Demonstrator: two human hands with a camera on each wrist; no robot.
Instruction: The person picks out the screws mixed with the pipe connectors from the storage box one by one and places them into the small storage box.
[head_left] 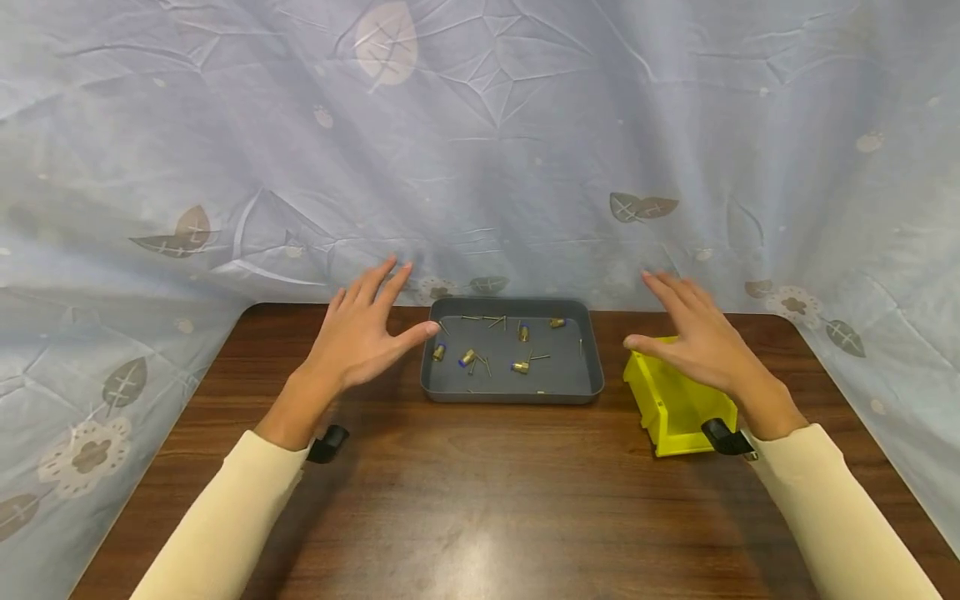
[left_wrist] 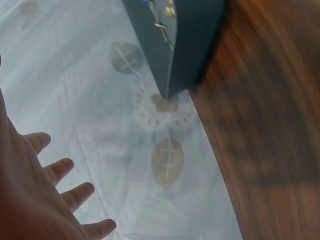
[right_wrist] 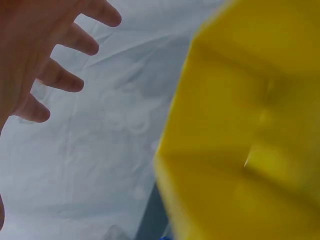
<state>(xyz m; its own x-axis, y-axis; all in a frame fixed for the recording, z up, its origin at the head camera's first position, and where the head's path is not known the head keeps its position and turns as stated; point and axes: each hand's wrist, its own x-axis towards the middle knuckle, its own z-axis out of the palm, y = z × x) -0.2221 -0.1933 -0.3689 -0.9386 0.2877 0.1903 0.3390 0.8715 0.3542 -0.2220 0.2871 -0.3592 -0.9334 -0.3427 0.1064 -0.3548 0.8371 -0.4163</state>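
Observation:
My left hand [head_left: 356, 340] hovers above the table, left of a grey tray [head_left: 517, 398], its fingers spread and holding nothing. On the other side my right hand [head_left: 702, 343] is raised over a yellow bin [head_left: 660, 414], also with fingers apart and nothing held. Inside the tray lie several brass fittings with blue ends, one of them a fitting [head_left: 521, 367] near the front. Thin screws or pins [head_left: 540, 357] are scattered among them; their exact kind is too small to tell. The right wrist view shows the bin [right_wrist: 215, 110] close up, beside the spread fingers [right_wrist: 75, 37].
A brown wooden table [head_left: 465, 492] carries the tray and the bin. Pale patterned cloth [head_left: 480, 167] hangs behind the table's back edge and along both sides. A black strap piece [head_left: 327, 444] sits at the left wrist and another [head_left: 724, 437] at the right.

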